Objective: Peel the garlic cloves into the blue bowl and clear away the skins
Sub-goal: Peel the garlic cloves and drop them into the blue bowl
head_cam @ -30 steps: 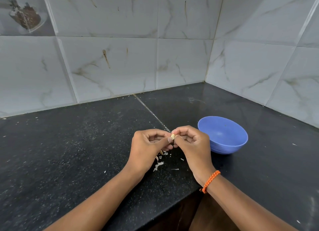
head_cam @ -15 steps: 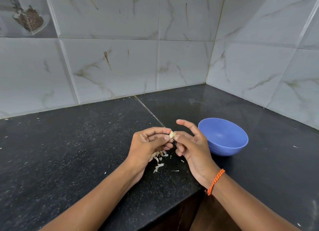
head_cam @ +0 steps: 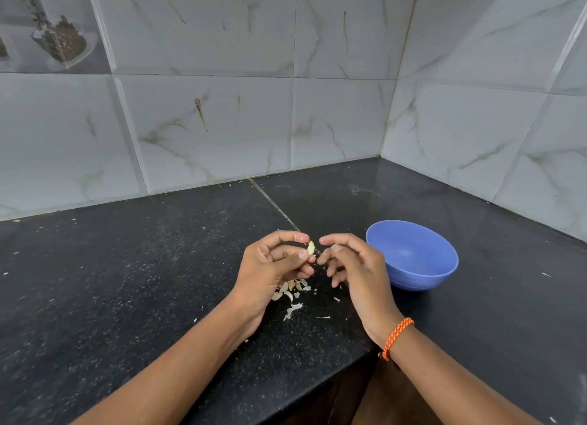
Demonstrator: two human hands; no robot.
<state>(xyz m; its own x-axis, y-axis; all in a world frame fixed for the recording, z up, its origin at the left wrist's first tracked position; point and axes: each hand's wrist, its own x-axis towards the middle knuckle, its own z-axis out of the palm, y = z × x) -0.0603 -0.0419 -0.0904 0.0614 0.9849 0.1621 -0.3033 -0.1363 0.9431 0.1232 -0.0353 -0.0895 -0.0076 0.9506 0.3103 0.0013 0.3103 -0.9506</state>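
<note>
My left hand (head_cam: 273, 266) pinches a small pale garlic clove (head_cam: 310, 247) between thumb and fingertips, held above the counter. My right hand (head_cam: 352, 266) sits just right of the clove with its fingers loosely curled, and a small gap separates its fingertips from the clove. The blue bowl (head_cam: 413, 281) stands on the counter right behind my right hand, and no cloves show in the part of its inside that I see. A small heap of cloves and skins (head_cam: 289, 289) lies under my left hand. Thin white skin scraps (head_cam: 293, 310) are scattered nearer to me.
The black granite counter (head_cam: 127, 281) fills a corner between two marble-tiled walls (head_cam: 222, 123). Its front edge (head_cam: 333, 377) runs under my forearms. Tiny white flecks dot the surface. An orange band (head_cam: 397, 337) circles my right wrist.
My right hand has let go of the clove and drawn slightly to the right, its fingers uncurling. The left hand keeps hold of the clove in about the same place.
</note>
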